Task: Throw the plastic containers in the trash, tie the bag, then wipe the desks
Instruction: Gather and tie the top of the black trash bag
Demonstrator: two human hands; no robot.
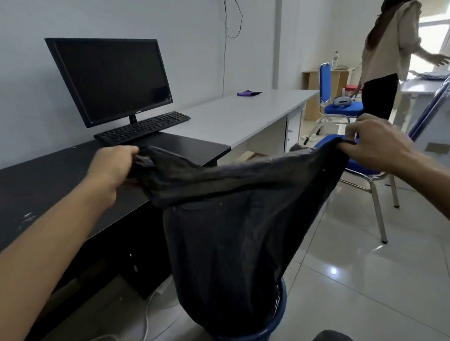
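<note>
Stretching wide between two hands, the black trash bag [230, 238] hangs with its bottom in a blue basket [255, 334] on the near floor; the left hand [113, 169] and right hand [375, 142] each pinch a top corner, beside the black desk [48, 186] at left

Outstretched left hand [113, 168] and right hand [377, 145] held apart, fingers [358, 130] seemingly curled.
</note>
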